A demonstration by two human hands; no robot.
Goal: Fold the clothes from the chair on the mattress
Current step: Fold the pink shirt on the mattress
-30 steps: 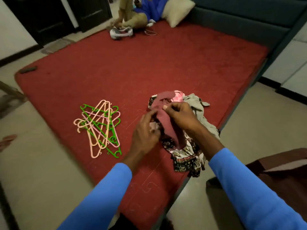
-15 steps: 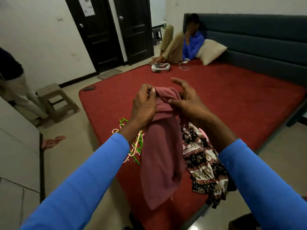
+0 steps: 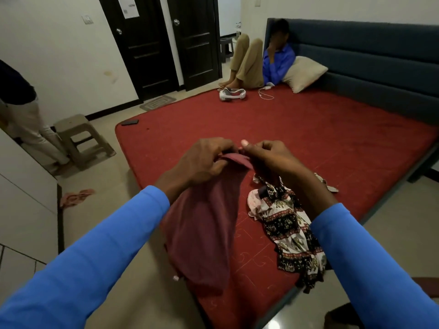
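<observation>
Red mattress point(image 3: 308, 138) on tiled floor point(image 3: 111, 181). Dark headboard point(image 3: 368, 55) at 2 o'clock, two black doors point(image 3: 142, 48) at 11, one stool point(image 3: 80, 136) at 9, one pillow point(image 3: 304, 72) at 1. At centre we see the left grip point(image 3: 202, 160) and right grip point(image 3: 268, 157), each pinching the top edge of one maroon garment point(image 3: 202, 229). It hangs crumpled toward 6, over the mattress edge. One patterned heap point(image 3: 289, 231) at 4; we can't tell its piece count.

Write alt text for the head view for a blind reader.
The left hand and right hand, in blue sleeves, hold a maroon garment by its top edge above a red mattress. A patterned garment lies crumpled on the mattress beside it; a person sits at the far headboard.
</observation>
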